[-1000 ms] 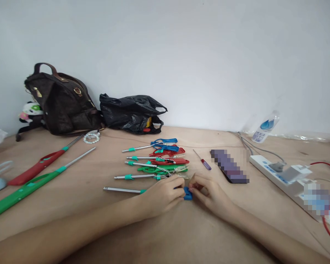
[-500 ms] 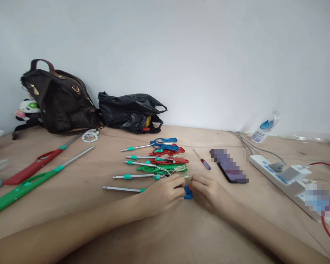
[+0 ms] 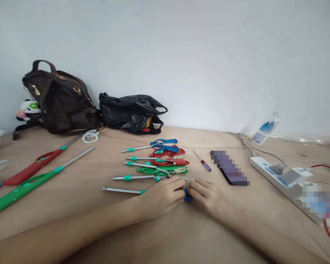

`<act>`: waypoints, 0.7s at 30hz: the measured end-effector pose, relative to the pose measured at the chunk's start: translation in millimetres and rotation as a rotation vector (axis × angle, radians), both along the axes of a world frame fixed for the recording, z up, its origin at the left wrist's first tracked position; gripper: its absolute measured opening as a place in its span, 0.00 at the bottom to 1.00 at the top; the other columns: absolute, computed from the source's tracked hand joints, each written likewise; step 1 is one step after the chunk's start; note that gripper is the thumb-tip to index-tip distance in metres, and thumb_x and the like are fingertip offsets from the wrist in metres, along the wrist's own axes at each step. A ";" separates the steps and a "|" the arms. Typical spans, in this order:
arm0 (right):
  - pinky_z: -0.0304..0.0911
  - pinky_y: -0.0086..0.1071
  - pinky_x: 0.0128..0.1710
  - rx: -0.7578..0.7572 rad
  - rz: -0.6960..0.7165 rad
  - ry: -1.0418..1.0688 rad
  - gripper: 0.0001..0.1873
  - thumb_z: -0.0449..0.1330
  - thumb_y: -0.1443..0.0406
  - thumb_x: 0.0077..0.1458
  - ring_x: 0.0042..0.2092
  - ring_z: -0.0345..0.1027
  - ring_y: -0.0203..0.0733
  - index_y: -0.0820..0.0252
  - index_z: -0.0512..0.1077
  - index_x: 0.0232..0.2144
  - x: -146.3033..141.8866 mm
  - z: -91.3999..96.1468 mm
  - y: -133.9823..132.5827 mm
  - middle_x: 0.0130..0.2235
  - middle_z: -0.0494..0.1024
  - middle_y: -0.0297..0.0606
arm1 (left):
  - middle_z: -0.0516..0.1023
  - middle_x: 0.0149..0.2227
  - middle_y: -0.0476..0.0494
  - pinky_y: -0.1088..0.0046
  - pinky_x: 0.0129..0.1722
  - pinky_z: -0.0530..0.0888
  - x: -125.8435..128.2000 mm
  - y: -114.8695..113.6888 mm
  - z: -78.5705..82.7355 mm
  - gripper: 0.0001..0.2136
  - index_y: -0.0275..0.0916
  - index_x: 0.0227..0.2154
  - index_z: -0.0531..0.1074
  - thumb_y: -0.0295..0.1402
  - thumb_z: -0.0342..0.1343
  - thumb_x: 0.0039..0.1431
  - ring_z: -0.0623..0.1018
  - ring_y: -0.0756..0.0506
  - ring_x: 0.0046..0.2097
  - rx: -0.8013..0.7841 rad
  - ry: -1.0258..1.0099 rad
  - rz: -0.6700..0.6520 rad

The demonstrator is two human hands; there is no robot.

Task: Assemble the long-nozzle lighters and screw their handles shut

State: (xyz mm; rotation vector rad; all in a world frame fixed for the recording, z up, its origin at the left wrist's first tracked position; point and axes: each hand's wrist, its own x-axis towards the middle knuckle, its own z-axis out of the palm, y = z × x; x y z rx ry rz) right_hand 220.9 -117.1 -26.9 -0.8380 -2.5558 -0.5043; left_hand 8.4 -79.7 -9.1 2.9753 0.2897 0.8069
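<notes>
Blue casing (image 3: 187, 197) is showing in the gap between my hands, right of my left hand (image 3: 163, 196), left of my right hand (image 3: 207, 196). Neither is nearer; both are touching it. Long axis seems to be running sideways, in line with the metal rod (image 3: 121, 190) emerging left of my left hand; any join is hiding under my fingers. Left fingers are curling round the casing, gripping; right fingers are bunching over its other end, whether pinching or only pressing I am not making out. Counting: one rod here, four more rods (image 3: 136, 178) lying beyond my left hand among blue, red and green casings, overlapping too much for a sure tally. Two long lighters (image 3: 24, 190) are lying far left; one screwdriver (image 3: 206, 166) is lying just beyond my right hand.
</notes>
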 end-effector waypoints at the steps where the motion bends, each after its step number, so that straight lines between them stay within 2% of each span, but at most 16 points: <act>1: 0.58 0.33 0.26 -0.009 -0.003 0.005 0.15 0.45 0.73 0.63 0.31 0.63 0.41 0.61 0.69 0.29 -0.1 0.2 -0.1 0.31 0.70 0.39 | 0.67 0.33 0.44 0.73 0.33 0.66 -0.1 0.0 -0.1 0.12 0.35 0.25 0.67 0.24 0.46 0.65 0.66 0.46 0.35 -0.003 0.002 0.001; 6: 0.60 0.33 0.27 -0.120 -0.006 0.093 0.14 0.47 0.75 0.61 0.30 0.64 0.41 0.60 0.69 0.28 -1.8 7.9 -3.2 0.31 0.71 0.40 | 0.67 0.34 0.43 0.72 0.34 0.67 -1.7 1.2 -0.9 0.11 0.35 0.27 0.67 0.25 0.46 0.65 0.67 0.46 0.35 -0.039 0.031 -0.005; 10: 0.62 0.31 0.27 -0.284 0.014 0.226 0.12 0.46 0.74 0.61 0.30 0.66 0.40 0.61 0.68 0.31 -3.2 14.8 -6.8 0.31 0.72 0.41 | 0.67 0.35 0.43 0.73 0.35 0.68 -2.6 1.8 -1.3 0.09 0.35 0.28 0.67 0.25 0.47 0.65 0.68 0.46 0.36 -0.059 0.035 -0.010; 13: 0.63 0.31 0.28 -0.407 -0.033 0.296 0.11 0.46 0.72 0.60 0.30 0.67 0.40 0.61 0.68 0.32 -3.5 17.8 -8.5 0.31 0.72 0.41 | 0.68 0.35 0.43 0.73 0.35 0.68 -2.6 1.9 -1.1 0.09 0.34 0.29 0.67 0.25 0.47 0.65 0.68 0.46 0.36 -0.064 0.025 -0.017; 18: 0.61 0.31 0.28 -0.510 -0.076 0.355 0.10 0.48 0.71 0.59 0.29 0.65 0.39 0.60 0.67 0.29 -5.5 20.2 -10.0 0.30 0.71 0.39 | 0.68 0.35 0.42 0.72 0.35 0.68 -2.6 2.1 -1.5 0.10 0.34 0.29 0.67 0.25 0.45 0.66 0.68 0.46 0.36 -0.064 0.012 -0.023; 21: 0.60 0.30 0.28 -0.643 -0.113 0.442 0.09 0.50 0.71 0.57 0.29 0.64 0.38 0.60 0.67 0.28 -7.2 19.9 -11.1 0.29 0.72 0.37 | 0.68 0.36 0.42 0.72 0.35 0.68 -3.0 2.3 -1.8 0.10 0.34 0.29 0.67 0.26 0.45 0.66 0.68 0.46 0.37 -0.069 0.015 -0.025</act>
